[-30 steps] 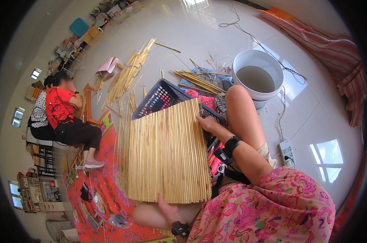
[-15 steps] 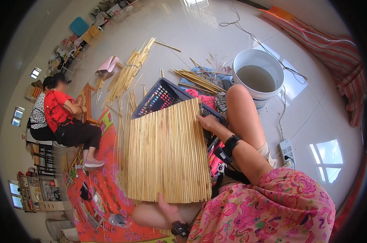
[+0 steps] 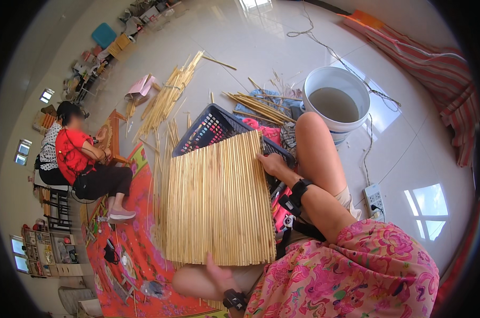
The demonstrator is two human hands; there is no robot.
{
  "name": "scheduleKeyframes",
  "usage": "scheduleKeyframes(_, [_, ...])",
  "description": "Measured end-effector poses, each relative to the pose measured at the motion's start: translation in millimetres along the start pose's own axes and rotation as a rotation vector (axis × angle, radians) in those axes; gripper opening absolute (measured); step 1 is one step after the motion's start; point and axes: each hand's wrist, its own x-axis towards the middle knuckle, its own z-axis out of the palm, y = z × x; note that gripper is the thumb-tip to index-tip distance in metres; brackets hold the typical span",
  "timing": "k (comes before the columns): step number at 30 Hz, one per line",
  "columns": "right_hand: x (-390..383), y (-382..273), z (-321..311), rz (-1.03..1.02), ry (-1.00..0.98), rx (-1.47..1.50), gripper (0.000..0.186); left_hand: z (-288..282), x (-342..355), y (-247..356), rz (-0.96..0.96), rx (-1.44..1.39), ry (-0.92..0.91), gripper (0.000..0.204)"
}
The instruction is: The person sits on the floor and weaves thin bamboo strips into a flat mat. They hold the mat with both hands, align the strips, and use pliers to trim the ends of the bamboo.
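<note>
A stiff mat of straw-coloured reeds [image 3: 218, 204], laid side by side, is spread across my lap and over a dark plastic basket [image 3: 210, 124]. At the mat's upper right edge, my right hand [image 3: 274, 164] is closed on its border, with part of the fingers hidden. My left hand [image 3: 218, 273] grips the near edge, thumb along the top and the other fingers partly under it. Black bands circle both wrists. Pink cloth and small items show in the basket beside the mat.
Bundled loose reeds [image 3: 171, 93] lie beyond the basket, with more reeds [image 3: 261, 107] on blue cloth. A white bucket of murky water [image 3: 336, 100] stands by my right knee, near a power strip [image 3: 374, 199]. Two people [image 3: 81, 153] sit at the left beside a red floral mat [image 3: 144, 228].
My hands and the reed mat stay almost still. On the left, the person in red has shifted slightly.
</note>
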Motion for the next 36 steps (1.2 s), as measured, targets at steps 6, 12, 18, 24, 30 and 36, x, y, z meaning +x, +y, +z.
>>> scheduleKeyframes(6, [2.2,6.5,4.0,-0.002,0.028,-0.006,0.071,2.6,-2.0,0.8,-0.023,0.005,0.014,0.045])
scheduleKeyframes(12, [-5.7,6.4,5.1,0.039,-0.102,0.038,0.082,0.5,-2.7,-0.6,-0.004,-0.003,0.041,0.045])
scheduleKeyframes(18, [4.6,13.7,11.7,0.036,-0.079,0.025,0.085,-0.1,-1.0,-0.6,-0.006,0.005,0.071,0.044])
scheduleKeyframes(24, [16.9,11.4,8.4,0.081,-0.090,0.031,0.086,-6.2,3.2,-2.7,-0.032,-0.006,0.064,0.045])
scheduleKeyframes(30, [17.1,13.5,2.7,-0.002,-0.114,-0.069,0.084,0.1,-2.2,-0.1,-0.001,0.031,0.083,0.048])
scheduleKeyframes(36, [10.7,2.5,-2.0,0.102,-0.173,0.180,0.078,4.8,-7.5,4.2,0.005,0.071,0.084,0.049])
